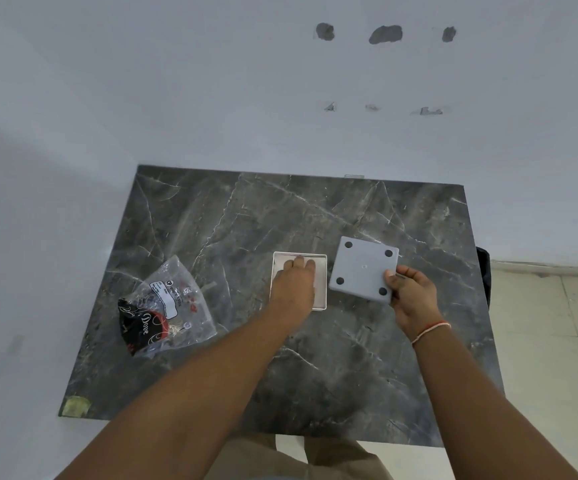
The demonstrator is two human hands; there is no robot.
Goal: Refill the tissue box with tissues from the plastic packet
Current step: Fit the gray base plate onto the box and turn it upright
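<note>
A white square tissue box [319,282] lies open in the middle of the dark marble table [211,220]. My left hand [294,284] rests flat inside it, fingers spread, pressing on the white tissues [286,263]. My right hand [412,296] holds the box's grey square base panel [362,266], with four dark round pads, tilted just right of the box. The clear plastic packet [166,306] with black and red printing lies crumpled and flat at the table's left.
A white wall runs behind the table, with patched spots high up. A dark object [484,271] stands past the table's right edge over a tiled floor. A strip of yellowish tape [78,406] sits on the front-left corner.
</note>
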